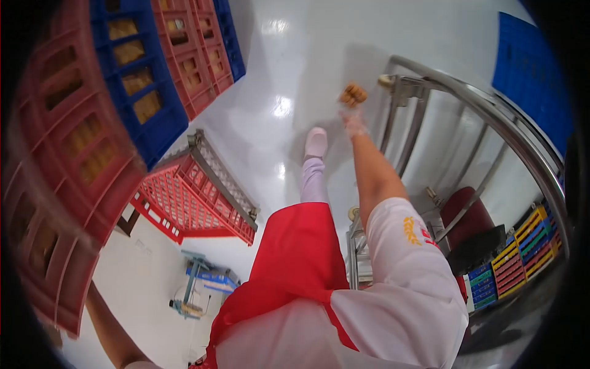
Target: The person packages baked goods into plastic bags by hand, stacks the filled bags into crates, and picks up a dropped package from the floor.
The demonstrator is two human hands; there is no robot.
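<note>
My right hand [353, 123], in a thin clear glove and blurred, is stretched out over the floor. It grips a small bunch of brown pieces [353, 95] that look like baked goods, at its fingertips. My left forearm [110, 326] reaches up at the lower left. The left hand itself is hidden behind a stacked red crate [80, 132]. Above and beside that crate are a blue crate [138, 74] and another red crate [187, 58], with packed light-brown goods showing through their openings.
A metal rail frame [485, 111] stands close to the right arm. A red basket [190, 197] is at the left. Farther off are a blue panel [531, 74], a dark red chair [464, 215], coloured crates [510, 264] and a machine [193, 283]. My shoe [316, 142] is on the glossy floor [270, 98].
</note>
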